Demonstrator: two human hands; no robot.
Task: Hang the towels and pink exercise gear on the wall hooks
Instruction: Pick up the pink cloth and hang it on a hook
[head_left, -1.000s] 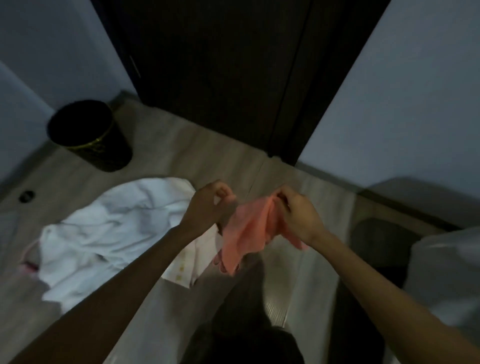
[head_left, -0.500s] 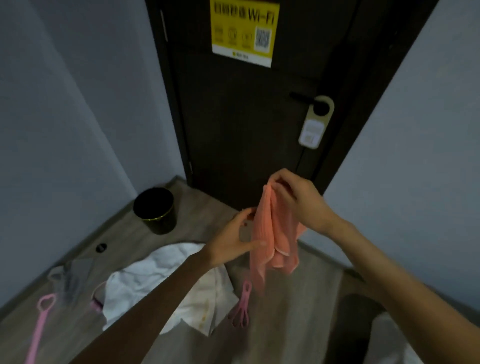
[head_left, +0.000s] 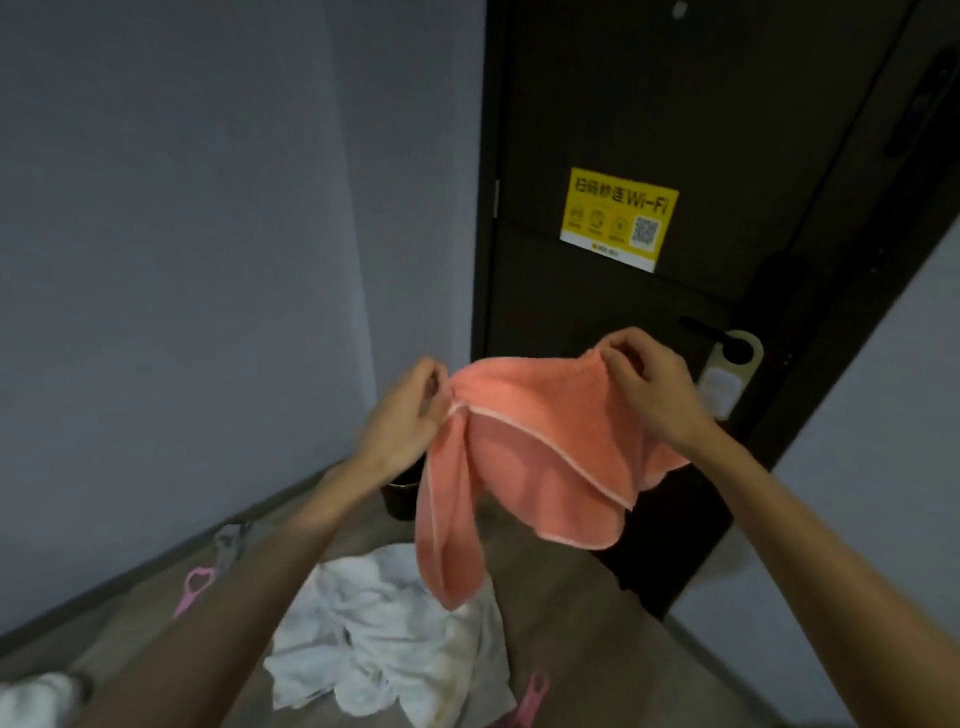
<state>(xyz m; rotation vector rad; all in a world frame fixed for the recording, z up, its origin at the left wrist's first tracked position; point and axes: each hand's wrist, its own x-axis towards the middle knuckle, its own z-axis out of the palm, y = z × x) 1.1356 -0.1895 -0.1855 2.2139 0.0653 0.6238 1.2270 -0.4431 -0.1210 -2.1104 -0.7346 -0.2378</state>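
Wood floor (head_left: 576, 649), dark door (head_left: 597, 78): I see left hand (head_left: 405, 415) and right hand (head_left: 649, 384) each pinching a salmon towel (head_left: 540, 431), its cloth sagging between them.

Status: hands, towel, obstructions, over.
Left hand and right hand each pinch the pink towel at its top edge, spread in mid-air. White towel heaped on the floor. No wall hooks in view.

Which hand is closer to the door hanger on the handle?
Right. The right hand, pinching the top edge of the pink towel, sits just left of the door hanger. The left hand grips the towel's other end, farther left.
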